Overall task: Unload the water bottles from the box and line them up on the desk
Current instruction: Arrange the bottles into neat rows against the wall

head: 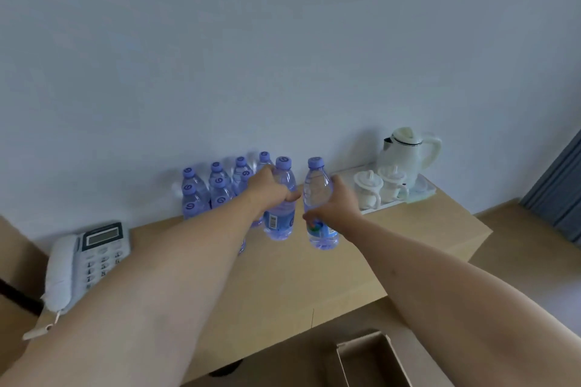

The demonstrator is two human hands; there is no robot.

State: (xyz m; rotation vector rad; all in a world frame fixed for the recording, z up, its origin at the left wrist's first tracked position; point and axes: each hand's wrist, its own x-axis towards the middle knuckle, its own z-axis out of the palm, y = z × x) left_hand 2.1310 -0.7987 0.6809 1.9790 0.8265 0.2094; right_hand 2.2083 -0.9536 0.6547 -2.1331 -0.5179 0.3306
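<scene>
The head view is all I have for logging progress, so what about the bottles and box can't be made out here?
- Box: cut off by the bottom edge; any bottles left inside are unseen.
- Bottles by the wall: blurred and overlapping, and the left forearm covers some; no exact count.
- Whether the two held bottles already stand on the desk: unclear under the left hand and right hand.
- Label text: too small.

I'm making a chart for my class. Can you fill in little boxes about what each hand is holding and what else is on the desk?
left hand: grips a water bottle
right hand: grips another bottle
bottles by wall: group standing upright on the desk
phone: desk's left end
kettle: on a tray with two cups
box: below the desk, open
</scene>
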